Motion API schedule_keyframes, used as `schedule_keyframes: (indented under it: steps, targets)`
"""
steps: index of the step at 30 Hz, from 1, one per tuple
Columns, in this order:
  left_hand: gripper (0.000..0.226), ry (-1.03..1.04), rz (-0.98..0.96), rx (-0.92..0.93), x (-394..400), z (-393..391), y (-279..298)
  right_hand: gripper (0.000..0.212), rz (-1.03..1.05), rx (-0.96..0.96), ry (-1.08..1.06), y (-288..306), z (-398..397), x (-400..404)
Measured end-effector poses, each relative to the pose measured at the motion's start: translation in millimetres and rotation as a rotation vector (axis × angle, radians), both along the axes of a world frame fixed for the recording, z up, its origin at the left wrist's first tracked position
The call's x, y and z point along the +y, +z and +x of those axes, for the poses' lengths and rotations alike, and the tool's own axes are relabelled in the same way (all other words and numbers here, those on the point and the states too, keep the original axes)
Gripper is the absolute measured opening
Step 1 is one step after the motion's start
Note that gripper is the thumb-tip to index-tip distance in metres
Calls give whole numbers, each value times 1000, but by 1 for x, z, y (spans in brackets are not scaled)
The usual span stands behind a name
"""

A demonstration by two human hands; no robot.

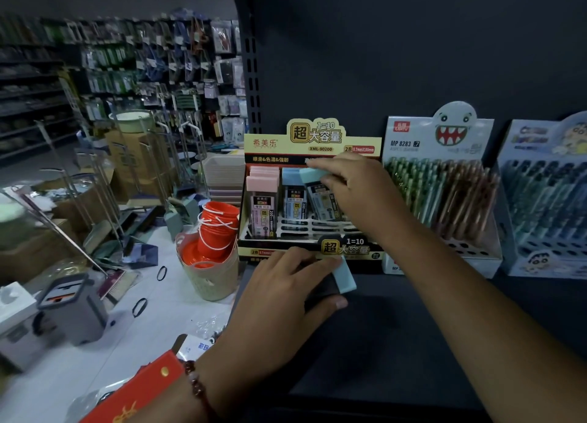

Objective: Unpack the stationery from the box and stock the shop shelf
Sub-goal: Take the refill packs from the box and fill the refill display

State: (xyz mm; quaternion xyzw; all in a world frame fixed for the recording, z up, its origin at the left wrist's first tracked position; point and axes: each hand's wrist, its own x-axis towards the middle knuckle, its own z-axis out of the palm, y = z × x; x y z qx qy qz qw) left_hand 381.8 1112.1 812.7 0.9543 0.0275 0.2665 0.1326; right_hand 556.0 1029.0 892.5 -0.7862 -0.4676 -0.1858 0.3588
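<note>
A yellow and black display box (313, 146) of pencil-lead cases stands on the dark shelf (397, 327). Pink-capped cases (263, 200) fill its left slot, blue-capped ones (293, 200) the middle. My right hand (355, 187) reaches into the box and grips a blue-capped lead case (317, 181), tilted over the right slots. My left hand (292, 292) rests on the shelf in front of the box and holds another lead case (344, 275) with a light blue cap.
Two pen display boxes (441, 181) (546, 200) stand to the right on the same shelf. Left of the shelf, on the floor, sit a basket of orange buckets (212, 241), a grey mop bucket (73, 308), brooms and cartons. A red box (136, 394) lies at the bottom left.
</note>
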Motion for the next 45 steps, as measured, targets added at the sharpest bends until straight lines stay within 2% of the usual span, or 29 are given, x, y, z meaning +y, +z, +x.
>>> schedule_keyframes:
  steps: [7,12,18,24,26,29,31,34,37,41,45]
  targets:
    - [54,-1,-14,-13,1,0,0,35,275,96,-46,-10,6,1]
    - [55,0,-22,-9,1,1,0,34,231,113,-115,-22,8,4]
    - [55,5,-28,-21,2,1,-1,47,-52,-179,-303,-26,10,7]
    - [53,-1,-45,-48,1,0,2,58,-109,-155,-293,-24,5,2]
    - [53,0,-59,-63,0,-1,3,56,-32,-85,-225,-20,-5,-5]
    - [54,-4,-140,-109,0,-4,5,47,102,192,-28,-8,-26,-23]
    - [52,-6,-211,-170,0,-6,7,44,91,408,105,-5,-43,-37]
    - [49,-7,-285,-255,-1,-9,10,54,33,644,296,-14,-68,-54]
    - [44,-30,-332,-322,-2,-12,11,43,78,703,342,-21,-86,-62]
    - [34,-44,-341,-422,-4,-16,13,27,225,626,266,-22,-99,-65]
    - [35,-27,-342,-434,-3,-18,16,23,243,598,229,-18,-101,-66]
